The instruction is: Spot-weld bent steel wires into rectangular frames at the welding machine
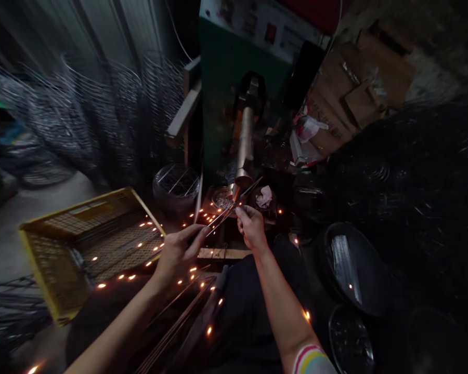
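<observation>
Thin metal rods (218, 220) cross between my hands, just below the tip of a cylindrical metal machine arm (245, 150). My left hand (183, 249) is closed on the rods at their lower left end. Higher up and to the right, my right hand (250, 226) pinches near the rods' other end, close to the machine's contact point. Orange sparks fly out around both hands and over my lap. Exactly how the rods meet at the contact point is too small to tell.
A yellow plastic crate (89, 208) holding rods lies at left. Stacked wire rings (97, 104) stand behind it. More loose rods (179, 322) lie beside my lap. Cardboard boxes (335, 114) are at the upper right, and a dark round container (354, 265) with rods is at right.
</observation>
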`<state>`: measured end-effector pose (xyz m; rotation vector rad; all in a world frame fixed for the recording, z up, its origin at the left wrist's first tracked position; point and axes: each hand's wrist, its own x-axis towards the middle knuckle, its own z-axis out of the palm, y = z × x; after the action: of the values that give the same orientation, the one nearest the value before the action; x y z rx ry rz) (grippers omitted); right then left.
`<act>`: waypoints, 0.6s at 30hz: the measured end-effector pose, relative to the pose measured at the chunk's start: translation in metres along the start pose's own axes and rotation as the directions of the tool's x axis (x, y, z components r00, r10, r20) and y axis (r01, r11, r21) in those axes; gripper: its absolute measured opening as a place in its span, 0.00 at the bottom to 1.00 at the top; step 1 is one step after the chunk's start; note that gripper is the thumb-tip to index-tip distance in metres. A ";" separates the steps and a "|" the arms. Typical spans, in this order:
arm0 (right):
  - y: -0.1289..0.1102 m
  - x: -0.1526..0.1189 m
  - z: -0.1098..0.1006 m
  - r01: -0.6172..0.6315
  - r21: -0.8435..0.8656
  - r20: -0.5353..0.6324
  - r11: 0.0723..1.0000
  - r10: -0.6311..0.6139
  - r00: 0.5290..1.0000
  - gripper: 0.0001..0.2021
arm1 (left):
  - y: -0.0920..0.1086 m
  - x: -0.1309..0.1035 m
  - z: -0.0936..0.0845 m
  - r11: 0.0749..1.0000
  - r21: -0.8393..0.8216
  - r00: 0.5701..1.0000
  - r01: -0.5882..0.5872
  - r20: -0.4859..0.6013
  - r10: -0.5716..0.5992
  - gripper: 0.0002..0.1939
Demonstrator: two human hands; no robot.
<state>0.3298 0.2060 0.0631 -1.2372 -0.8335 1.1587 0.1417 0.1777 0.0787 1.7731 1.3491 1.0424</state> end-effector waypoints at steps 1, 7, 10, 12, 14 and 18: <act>0.000 0.001 -0.002 0.004 0.001 -0.009 1.000 -0.004 1.000 0.19 | 0.000 0.002 0.002 1.000 -0.012 1.000 -0.002 0.009 0.002 0.20; -0.007 0.013 -0.013 0.052 0.019 -0.027 0.998 -0.052 0.998 0.21 | -0.001 0.025 0.014 0.995 -0.096 0.998 -0.039 0.045 0.044 0.21; -0.008 0.019 -0.013 0.028 0.053 -0.027 0.998 -0.026 0.999 0.20 | -0.002 0.032 0.015 0.995 -0.090 0.998 -0.050 0.043 0.054 0.21; -0.006 0.021 -0.012 0.019 0.080 -0.017 0.997 -0.017 1.000 0.19 | -0.003 0.033 0.014 0.995 -0.089 0.998 -0.048 0.045 0.052 0.21; -0.006 0.023 -0.011 0.014 0.097 -0.004 0.995 -0.014 1.000 0.19 | -0.004 0.034 0.013 0.995 -0.090 0.998 -0.038 0.048 0.042 0.21; -0.007 0.023 -0.017 0.005 0.074 0.012 0.997 -0.006 1.000 0.22 | -0.005 0.040 0.013 0.994 -0.068 0.995 -0.080 0.048 0.084 0.20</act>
<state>0.3529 0.2238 0.0645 -1.1670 -0.7958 1.1836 0.1568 0.2169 0.0763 1.8065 1.2061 1.0662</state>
